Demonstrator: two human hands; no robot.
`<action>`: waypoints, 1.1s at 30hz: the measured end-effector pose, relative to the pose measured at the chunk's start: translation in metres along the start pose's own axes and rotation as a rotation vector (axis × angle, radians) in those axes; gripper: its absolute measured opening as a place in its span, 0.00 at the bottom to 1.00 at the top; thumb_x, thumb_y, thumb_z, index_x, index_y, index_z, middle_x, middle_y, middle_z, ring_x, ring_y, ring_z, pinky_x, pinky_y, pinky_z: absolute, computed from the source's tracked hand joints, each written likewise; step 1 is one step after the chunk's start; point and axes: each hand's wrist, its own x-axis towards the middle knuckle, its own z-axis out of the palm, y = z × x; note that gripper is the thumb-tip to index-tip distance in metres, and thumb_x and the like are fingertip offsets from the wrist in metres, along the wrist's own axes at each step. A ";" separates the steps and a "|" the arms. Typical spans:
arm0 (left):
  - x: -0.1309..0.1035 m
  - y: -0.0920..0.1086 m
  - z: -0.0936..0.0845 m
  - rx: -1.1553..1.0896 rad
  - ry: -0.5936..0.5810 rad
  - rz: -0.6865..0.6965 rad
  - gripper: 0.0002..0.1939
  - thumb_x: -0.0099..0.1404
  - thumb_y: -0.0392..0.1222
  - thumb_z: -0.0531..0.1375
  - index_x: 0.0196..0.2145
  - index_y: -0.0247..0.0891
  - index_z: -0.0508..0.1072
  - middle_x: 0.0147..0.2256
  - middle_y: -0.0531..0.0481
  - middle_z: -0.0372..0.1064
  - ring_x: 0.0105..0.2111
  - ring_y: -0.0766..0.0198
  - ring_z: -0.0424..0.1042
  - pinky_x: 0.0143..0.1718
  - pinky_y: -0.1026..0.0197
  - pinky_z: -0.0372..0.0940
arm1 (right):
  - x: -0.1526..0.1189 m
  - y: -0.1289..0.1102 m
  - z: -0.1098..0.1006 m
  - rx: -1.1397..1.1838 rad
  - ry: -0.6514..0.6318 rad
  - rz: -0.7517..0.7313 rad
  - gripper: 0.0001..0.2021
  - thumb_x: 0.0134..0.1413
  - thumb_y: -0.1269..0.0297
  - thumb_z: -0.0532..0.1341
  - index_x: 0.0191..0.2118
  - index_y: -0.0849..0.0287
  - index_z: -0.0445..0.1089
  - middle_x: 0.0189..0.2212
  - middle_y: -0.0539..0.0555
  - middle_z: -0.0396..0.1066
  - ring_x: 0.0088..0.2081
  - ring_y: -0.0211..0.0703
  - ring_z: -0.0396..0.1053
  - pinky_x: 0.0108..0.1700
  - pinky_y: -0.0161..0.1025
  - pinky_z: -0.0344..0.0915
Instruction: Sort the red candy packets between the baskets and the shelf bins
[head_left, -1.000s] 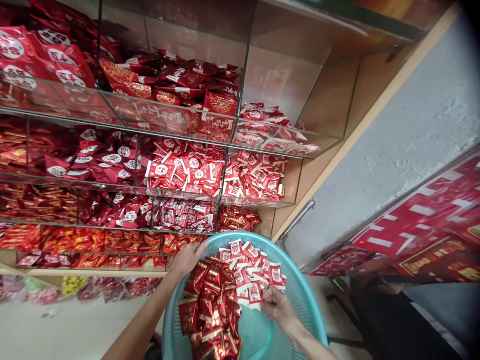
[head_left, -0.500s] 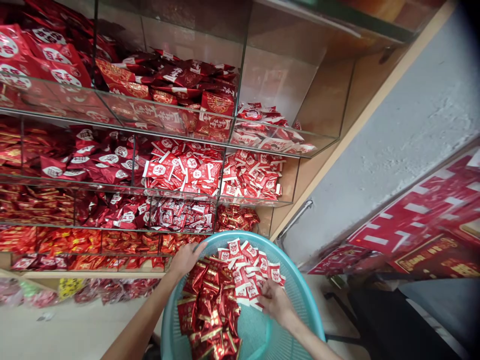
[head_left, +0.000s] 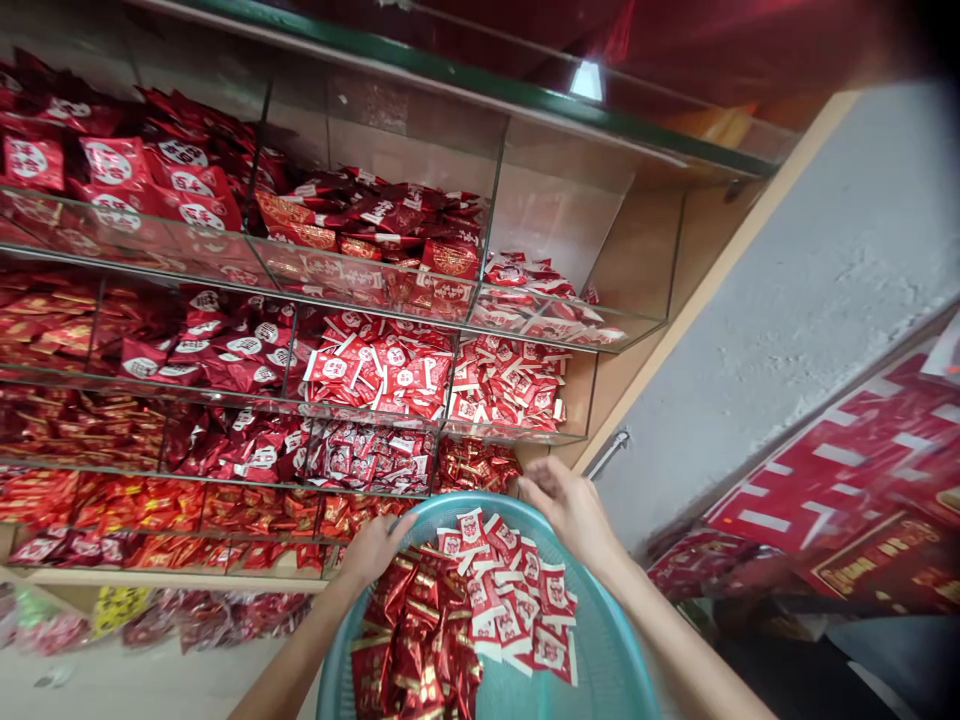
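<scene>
A round teal basket [head_left: 622,640] holds dark red and gold packets [head_left: 420,640] on its left side and small red and white packets [head_left: 510,590] on its right. My left hand [head_left: 375,545] grips the basket's far left rim, thumb over the edge. My right hand [head_left: 566,500] is raised at the far right rim, near the lowest right compartment of red-gold packets [head_left: 476,465]. Its fingers are curled, and whether anything is between them is hidden.
A shelf with glass dividers [head_left: 360,405] holds red packets in several rows. To the right are a grey wall [head_left: 795,280] and a red printed sheet with white patches [head_left: 832,460]. Bagged goods [head_left: 217,620] lie below the shelf.
My right hand has moved up and away from the red and white packets to the far rim. The view has tilted upward, and my left hand stays on the rim.
</scene>
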 end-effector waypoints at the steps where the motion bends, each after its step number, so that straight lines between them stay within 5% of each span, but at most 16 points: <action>1: 0.000 0.000 0.000 -0.005 -0.005 -0.003 0.31 0.59 0.65 0.40 0.24 0.38 0.69 0.23 0.48 0.69 0.26 0.63 0.68 0.30 0.66 0.56 | 0.016 -0.005 -0.001 0.011 0.024 -0.058 0.10 0.54 0.56 0.53 0.36 0.56 0.63 0.31 0.52 0.71 0.31 0.40 0.68 0.34 0.35 0.62; 6: -0.001 0.000 -0.001 -0.037 -0.015 0.013 0.31 0.59 0.64 0.40 0.25 0.38 0.70 0.24 0.48 0.70 0.27 0.62 0.69 0.31 0.66 0.57 | 0.096 -0.009 0.007 -0.118 0.051 -0.296 0.13 0.49 0.58 0.58 0.38 0.60 0.69 0.36 0.56 0.70 0.38 0.43 0.66 0.43 0.40 0.60; 11: -0.002 0.002 -0.002 0.010 0.008 0.012 0.31 0.59 0.64 0.39 0.23 0.38 0.68 0.24 0.48 0.70 0.26 0.63 0.68 0.30 0.66 0.56 | 0.147 0.001 0.027 -0.126 -0.203 -0.292 0.16 0.46 0.56 0.61 0.36 0.64 0.72 0.29 0.53 0.70 0.30 0.39 0.64 0.34 0.36 0.59; 18: -0.001 0.002 -0.002 -0.001 0.000 0.001 0.31 0.59 0.65 0.40 0.25 0.38 0.69 0.23 0.48 0.69 0.26 0.62 0.68 0.29 0.65 0.56 | 0.153 -0.001 0.030 -0.234 -0.243 -0.308 0.11 0.38 0.64 0.65 0.31 0.63 0.71 0.28 0.50 0.66 0.30 0.37 0.60 0.33 0.33 0.55; 26: -0.003 0.004 -0.005 -0.005 -0.017 -0.023 0.29 0.59 0.63 0.41 0.27 0.38 0.70 0.25 0.48 0.71 0.28 0.62 0.69 0.31 0.65 0.57 | 0.152 0.008 0.027 0.050 -0.278 -0.220 0.15 0.36 0.61 0.65 0.31 0.64 0.65 0.25 0.47 0.64 0.25 0.32 0.57 0.29 0.31 0.55; 33: -0.003 0.004 -0.004 0.013 0.007 0.001 0.30 0.59 0.64 0.39 0.22 0.38 0.66 0.23 0.48 0.68 0.26 0.62 0.68 0.28 0.66 0.56 | 0.159 0.009 0.035 -0.043 -0.351 -0.353 0.10 0.41 0.62 0.63 0.29 0.63 0.69 0.25 0.48 0.66 0.30 0.36 0.61 0.36 0.34 0.57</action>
